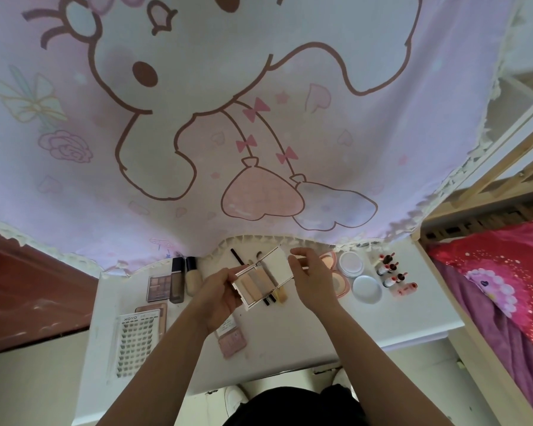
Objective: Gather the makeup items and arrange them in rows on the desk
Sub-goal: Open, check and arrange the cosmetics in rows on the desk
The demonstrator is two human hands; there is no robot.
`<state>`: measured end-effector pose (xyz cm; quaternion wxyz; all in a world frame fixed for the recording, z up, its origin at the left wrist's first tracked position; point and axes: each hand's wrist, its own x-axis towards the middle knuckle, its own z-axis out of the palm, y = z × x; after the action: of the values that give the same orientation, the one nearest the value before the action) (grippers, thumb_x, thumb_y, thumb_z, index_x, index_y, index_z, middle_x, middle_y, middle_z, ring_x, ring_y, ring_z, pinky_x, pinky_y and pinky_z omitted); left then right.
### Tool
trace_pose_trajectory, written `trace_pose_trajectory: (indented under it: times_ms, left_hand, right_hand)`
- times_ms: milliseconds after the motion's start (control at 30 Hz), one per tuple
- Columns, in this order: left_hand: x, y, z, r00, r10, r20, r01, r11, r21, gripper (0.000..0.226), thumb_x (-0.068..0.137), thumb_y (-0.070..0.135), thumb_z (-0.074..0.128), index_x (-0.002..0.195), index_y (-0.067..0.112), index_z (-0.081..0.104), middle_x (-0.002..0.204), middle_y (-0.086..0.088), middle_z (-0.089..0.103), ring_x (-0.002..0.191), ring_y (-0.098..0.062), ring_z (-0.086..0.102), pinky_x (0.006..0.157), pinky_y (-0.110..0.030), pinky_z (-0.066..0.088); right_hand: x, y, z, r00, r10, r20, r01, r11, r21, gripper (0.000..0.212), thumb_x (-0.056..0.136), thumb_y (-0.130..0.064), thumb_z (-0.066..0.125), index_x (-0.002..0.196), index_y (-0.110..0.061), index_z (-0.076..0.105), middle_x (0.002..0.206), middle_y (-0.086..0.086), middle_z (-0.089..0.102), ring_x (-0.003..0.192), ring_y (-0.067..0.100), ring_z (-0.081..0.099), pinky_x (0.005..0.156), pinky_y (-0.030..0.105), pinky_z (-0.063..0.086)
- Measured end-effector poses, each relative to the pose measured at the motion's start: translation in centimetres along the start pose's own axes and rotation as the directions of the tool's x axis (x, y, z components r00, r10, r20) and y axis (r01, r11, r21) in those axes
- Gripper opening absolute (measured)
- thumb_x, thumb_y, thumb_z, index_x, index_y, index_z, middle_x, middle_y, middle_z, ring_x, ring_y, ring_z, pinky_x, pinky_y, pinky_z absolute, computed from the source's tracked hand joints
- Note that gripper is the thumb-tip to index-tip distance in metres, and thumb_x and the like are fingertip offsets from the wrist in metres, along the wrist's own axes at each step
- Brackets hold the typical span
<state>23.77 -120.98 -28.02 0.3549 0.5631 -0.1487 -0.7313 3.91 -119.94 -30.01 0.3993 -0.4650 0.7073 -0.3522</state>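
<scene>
Fingers of left hand (219,290) and right hand (313,281) pinch open palette (259,279), partly hiding brushes (273,298) beneath.

Big pink cartoon-print cloth (259,118) w/ cream fringe fills upper frame. Right side: pale wooden bed frame (490,204) w/ red-pink floral bedding (505,272). Reddish-brown panel (28,287) at left, white shoe (233,398) bottom centre.

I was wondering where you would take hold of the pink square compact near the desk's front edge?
Probably its left and right edges, pinched from above. The pink square compact lies flat on the desk, so only its thin edges offer purchase; a white card meets its far edge, and its right side is free.
</scene>
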Motion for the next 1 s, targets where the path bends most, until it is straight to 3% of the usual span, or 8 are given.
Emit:
trace_pose_trajectory:
  times_ms: [67, 133, 300, 400, 533, 700, 867, 1000]
  left_hand:
    - [0.0, -0.3, 0.0, 1.0, -0.011, 0.009, 0.011, 1.0, 0.0, 0.045, 0.091, 0.003, 0.031, 0.124, -0.007, 0.059, 0.123, -0.025, 0.064, 0.094, -0.03, 0.065, 0.066, -0.034, 0.059]
    - [0.0, -0.5, 0.1, 1.0, -0.02, 0.008, 0.02, 1.0, -0.016, 0.044, 0.09, 0.002, 0.031, 0.123, -0.007, 0.06, 0.122, -0.025, 0.064, 0.089, -0.028, 0.066, 0.064, -0.032, 0.058]
    - [0.2, -0.7, 0.3, 0.999, -0.029, 0.015, 0.03, 0.998, -0.046, 0.046, 0.087, 0.002, 0.032, 0.124, -0.009, 0.058, 0.123, -0.028, 0.062, 0.093, -0.032, 0.063, 0.067, -0.038, 0.058]
    - [0.2, -0.7, 0.4, 0.999, -0.048, 0.026, 0.049, 0.998, -0.044, 0.045, 0.088, 0.003, 0.031, 0.122, -0.008, 0.059, 0.108, -0.026, 0.066, 0.08, -0.03, 0.068, 0.065, -0.04, 0.058]
    - [0.2, -0.9, 0.1, 0.999, -0.051, -0.002, 0.051, 0.998, -0.038, 0.045, 0.089, 0.003, 0.032, 0.123, -0.01, 0.058, 0.107, -0.026, 0.065, 0.079, -0.03, 0.066, 0.067, -0.04, 0.058]
    - [0.0, -1.0, 0.2, 0.998, -0.049, -0.033, 0.048, 0.999, -0.002, 0.044, 0.089, 0.003, 0.033, 0.123, -0.009, 0.058, 0.114, -0.027, 0.064, 0.09, -0.032, 0.062, 0.072, -0.039, 0.057]
    - [-0.3, -1.2, 0.8, 0.998, -0.055, -0.023, 0.056, 0.998, 0.014, 0.043, 0.09, 0.002, 0.032, 0.123, -0.009, 0.057, 0.123, -0.03, 0.061, 0.094, -0.033, 0.062, 0.068, -0.038, 0.058]
    - [-0.4, -1.4, 1.3, 0.999, -0.052, 0.003, 0.052, 0.999, 0.0, 0.042, 0.091, 0.002, 0.031, 0.123, -0.011, 0.055, 0.116, -0.03, 0.063, 0.092, -0.035, 0.062, 0.065, -0.037, 0.058]
  right_hand:
    - [-0.1, 0.1, -0.3, 0.992, -0.1, -0.072, 0.092, 0.989, -0.115, 0.017, 0.098, -0.023, 0.056, 0.112, -0.025, 0.065, 0.101, -0.007, 0.062, 0.081, -0.002, 0.057, 0.072, 0.006, 0.04]
    - [-0.6, -0.1, -0.4, 0.973, -0.205, -0.109, 0.183, 0.965, -0.187, 0.018, 0.095, -0.016, 0.06, 0.107, -0.026, 0.07, 0.101, -0.007, 0.056, 0.074, -0.006, 0.054, 0.068, 0.001, 0.038]
    - [-1.9, -1.4, 0.5, 0.928, -0.301, 0.22, 0.363, 0.867, -0.342, 0.024, 0.095, -0.042, 0.058, 0.112, -0.031, 0.071, 0.105, -0.01, 0.058, 0.09, 0.006, 0.058, 0.082, 0.029, 0.052]
    - [-2.3, -1.7, 1.2, 0.894, -0.251, 0.371, 0.417, 0.769, -0.484, 0.045, 0.09, -0.056, 0.054, 0.128, -0.034, 0.061, 0.122, -0.008, 0.057, 0.115, 0.011, 0.05, 0.093, 0.032, 0.047]
    - [-2.0, -1.3, 1.4, 0.879, -0.224, 0.42, 0.424, 0.77, -0.476, 0.043, 0.091, -0.05, 0.052, 0.128, -0.03, 0.06, 0.116, -0.005, 0.064, 0.11, 0.015, 0.056, 0.093, 0.034, 0.049]
    - [-1.4, -1.0, 0.8, 0.944, -0.277, 0.178, 0.324, 0.873, -0.364, 0.029, 0.102, -0.033, 0.047, 0.088, -0.014, 0.065, 0.079, 0.003, 0.056, 0.068, 0.019, 0.054, 0.067, 0.034, 0.047]
    - [-1.3, -1.3, 0.1, 0.958, -0.235, 0.162, 0.285, 0.819, -0.498, 0.029, 0.098, -0.03, 0.049, 0.125, -0.022, 0.057, 0.107, 0.003, 0.059, 0.088, 0.024, 0.061, 0.073, 0.035, 0.052]
    - [-1.8, -1.0, 0.3, 0.96, -0.274, 0.063, 0.254, 0.748, -0.613, 0.029, 0.1, -0.036, 0.045, 0.122, -0.026, 0.061, 0.114, 0.001, 0.055, 0.093, 0.024, 0.062, 0.066, 0.03, 0.044]
